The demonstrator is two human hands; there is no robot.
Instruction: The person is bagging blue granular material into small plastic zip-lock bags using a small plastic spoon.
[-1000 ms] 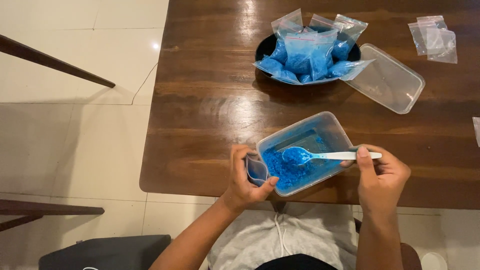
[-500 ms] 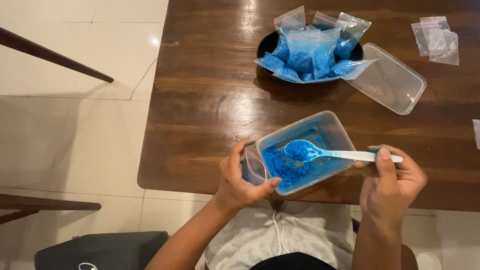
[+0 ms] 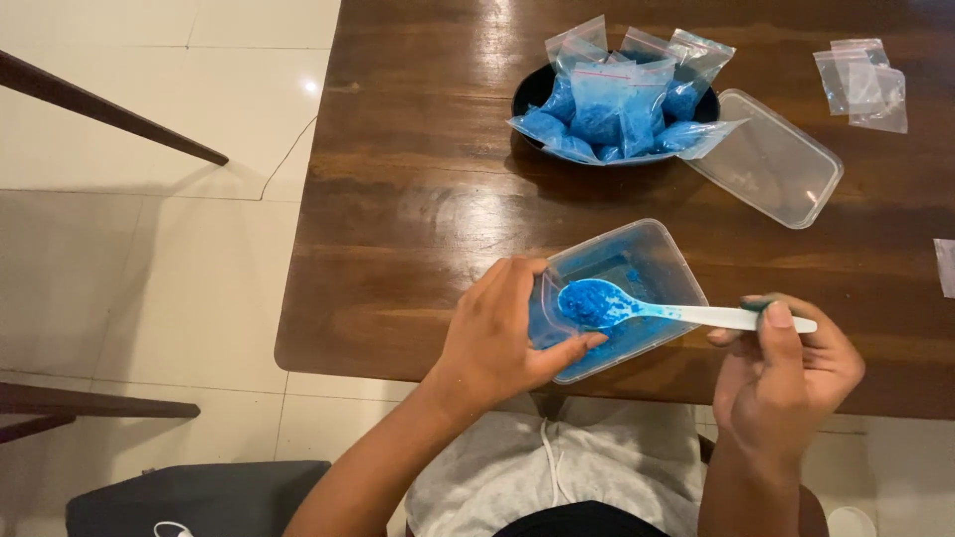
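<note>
Item: my right hand (image 3: 786, 373) pinches a white spoon (image 3: 686, 313) heaped with blue powder (image 3: 589, 301) above the clear tub (image 3: 637, 261) at the table (image 3: 418, 199) edge, my left hand (image 3: 497, 338) gripping a small bag (image 3: 545, 318); risk: a tilt scatters powder.

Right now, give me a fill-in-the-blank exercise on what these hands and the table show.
1. The right hand holds a white spoon heaped with ____ powder.
2. The left hand grips the clear plastic container at its ____ end, as the camera sees it.
3. The filled small bags lie heaped in a ____ bowl.
4. The clear lid lies on the wooden table to the ____ of that bowl.

Missing words: blue; left; black; right
</note>
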